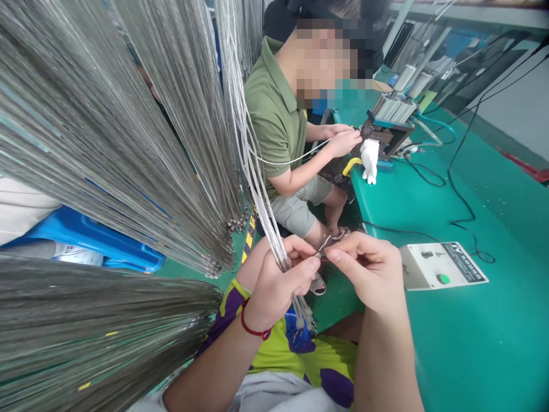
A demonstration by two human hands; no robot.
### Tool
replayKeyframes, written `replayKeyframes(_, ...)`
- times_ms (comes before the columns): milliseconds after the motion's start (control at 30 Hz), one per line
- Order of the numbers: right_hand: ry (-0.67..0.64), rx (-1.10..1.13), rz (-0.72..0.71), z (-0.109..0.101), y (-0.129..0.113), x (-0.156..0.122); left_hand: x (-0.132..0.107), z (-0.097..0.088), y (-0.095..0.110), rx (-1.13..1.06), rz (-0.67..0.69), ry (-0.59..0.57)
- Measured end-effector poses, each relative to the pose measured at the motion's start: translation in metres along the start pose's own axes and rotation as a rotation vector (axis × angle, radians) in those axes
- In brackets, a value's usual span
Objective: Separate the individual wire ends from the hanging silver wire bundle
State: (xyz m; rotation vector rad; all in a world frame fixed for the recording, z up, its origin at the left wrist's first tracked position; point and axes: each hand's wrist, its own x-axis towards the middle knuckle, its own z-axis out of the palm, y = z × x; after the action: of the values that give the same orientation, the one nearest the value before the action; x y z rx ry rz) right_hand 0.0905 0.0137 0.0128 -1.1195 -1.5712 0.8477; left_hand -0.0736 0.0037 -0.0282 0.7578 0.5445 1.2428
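Observation:
A bundle of silvery braided cables (pixel 268 220) comes down from above and passes through my left hand (pixel 281 280), whose fingers are closed round it. Below that hand the cable ends (pixel 303 317) hang over my lap. Between my left thumb and forefinger, thin wires (pixel 325 243) stick out, black, white and red. Close beside it, my right hand (pixel 369 266) pinches at the same thin wires, thumb and forefinger pressed together. The exact spot where the right fingertips grip is partly hidden.
Thick curtains of hanging cables (pixel 171 114) fill the left side. Ahead, a co-worker in a green shirt (pixel 270 103) holds a white cable at a bench press (pixel 388 129). A control box with a green button (pixel 444 266) sits on the green table (pixel 484 332) at right.

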Motion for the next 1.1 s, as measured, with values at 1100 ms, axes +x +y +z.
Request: replayKeyframes(1100,0.323,0.43,0.181,0.054,0.023,-0.026,-0.001,0.003,-0.01,0.026,0.073,0.038)
